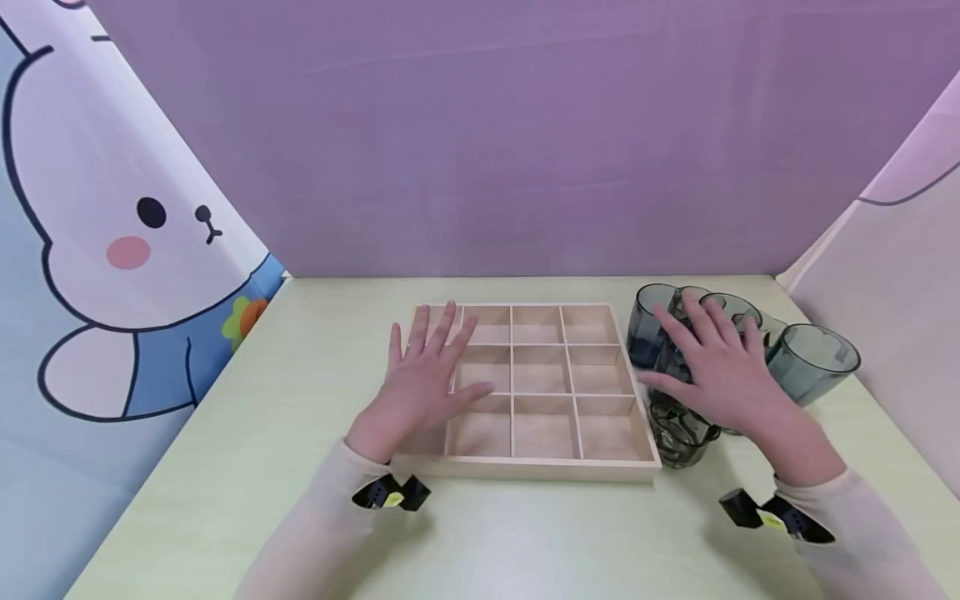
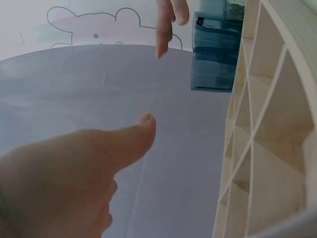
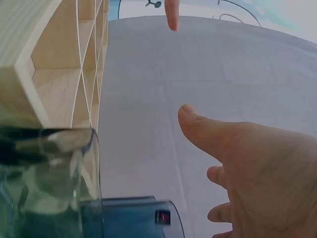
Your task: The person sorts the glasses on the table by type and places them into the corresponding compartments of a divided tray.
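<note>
My left hand (image 1: pixel 423 379), fingers spread, hovers over the left side of a wooden divided tray (image 1: pixel 525 469) and holds nothing. In the left wrist view its thumb (image 2: pixel 131 141) stands apart from the tray's compartments. Over at the right, my right hand (image 1: pixel 720 367) is spread above a cluster of tinted drinking glasses and partly hides them. A blue-grey glass (image 1: pixel 813 358) leans outward at the cluster's right side. Nearest the front is a dark, wavy glass (image 1: pixel 682 442), close beside the tray's right edge. The right wrist view shows the right thumb (image 3: pixel 208 129) clear of the glasses.
The tray lies flat on a pale table (image 1: pixel 300 517). Behind the table hangs a purple cloth (image 1: pixel 525 142). A cartoon-printed panel (image 1: pixel 135 333) slants along the left, and a pale panel (image 1: pixel 892 292) along the right. Each wrist wears a small black camera.
</note>
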Motion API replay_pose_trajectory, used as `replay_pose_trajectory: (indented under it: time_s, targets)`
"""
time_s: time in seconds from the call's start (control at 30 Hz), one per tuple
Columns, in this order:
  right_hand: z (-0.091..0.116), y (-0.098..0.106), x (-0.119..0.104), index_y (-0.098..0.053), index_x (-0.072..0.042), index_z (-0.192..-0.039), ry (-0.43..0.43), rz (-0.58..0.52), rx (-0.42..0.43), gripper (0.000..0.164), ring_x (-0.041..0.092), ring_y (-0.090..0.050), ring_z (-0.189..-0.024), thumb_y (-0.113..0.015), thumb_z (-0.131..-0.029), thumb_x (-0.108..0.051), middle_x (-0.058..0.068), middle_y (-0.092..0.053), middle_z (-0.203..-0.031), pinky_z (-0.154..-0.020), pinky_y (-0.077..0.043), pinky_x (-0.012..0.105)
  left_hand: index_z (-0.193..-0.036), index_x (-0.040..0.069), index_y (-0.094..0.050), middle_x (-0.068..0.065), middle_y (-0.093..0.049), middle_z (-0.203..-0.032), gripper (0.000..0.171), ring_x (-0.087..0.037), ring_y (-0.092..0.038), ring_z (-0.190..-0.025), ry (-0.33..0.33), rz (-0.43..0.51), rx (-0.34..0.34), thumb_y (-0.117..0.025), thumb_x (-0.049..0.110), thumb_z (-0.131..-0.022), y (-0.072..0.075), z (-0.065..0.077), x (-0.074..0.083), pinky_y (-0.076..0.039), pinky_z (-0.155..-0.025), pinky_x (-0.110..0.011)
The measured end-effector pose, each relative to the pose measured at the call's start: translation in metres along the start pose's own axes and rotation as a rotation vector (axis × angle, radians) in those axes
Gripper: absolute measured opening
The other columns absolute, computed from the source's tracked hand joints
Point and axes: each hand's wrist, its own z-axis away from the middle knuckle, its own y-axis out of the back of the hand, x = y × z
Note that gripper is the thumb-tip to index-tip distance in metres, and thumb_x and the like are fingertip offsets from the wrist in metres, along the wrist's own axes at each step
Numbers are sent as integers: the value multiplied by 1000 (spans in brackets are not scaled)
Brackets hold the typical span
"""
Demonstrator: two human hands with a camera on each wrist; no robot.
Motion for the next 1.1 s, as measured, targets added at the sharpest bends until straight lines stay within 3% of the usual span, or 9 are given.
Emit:
replay_pose_trajectory:
  time_s: [0.27, 0.67, 0.9, 1.1]
  targets:
    - [14, -1, 18, -13, -19, -161, -24, -35, 108, 91, 55, -9, -144, -64, -93, -53, 27, -7, -162, -107, 0, 76, -162, 24, -10, -5, 11, -166, 90, -30, 16, -150, -5, 81, 70, -56, 61, -94, -16, 20, -27, 11, -114, -64]
    - [36, -2, 51, -11, -12, -160, -144, -102, 177, 88, 55, 1, -144, -60, -97, -49, 31, -1, -161, -106, 3, 76, -161, 15, -14, -15, -1, -166, 89, -40, 4, -150, -49, 212, 143, -63, 48, -94, -38, 52, -62, 1, -113, -68]
    - [47, -2, 84, -6, -9, -160, -262, -93, 193, 91, 56, 10, -143, -56, -97, -53, 33, 7, -159, -106, 8, 76, -161, 12, -13, -21, -4, -165, 95, -45, -3, -149, -48, 332, 110, -68, 46, -91, -51, 77, -83, -10, -109, -74]
    - [58, -6, 111, -2, -7, -159, -347, -118, 205, 94, 56, 14, -143, -57, -96, -50, 34, 13, -158, -105, 10, 77, -160, 14, -18, -22, -9, -164, 94, -50, -13, -146, -30, 462, 83, -73, 43, -89, -59, 90, -91, -22, -103, -77]
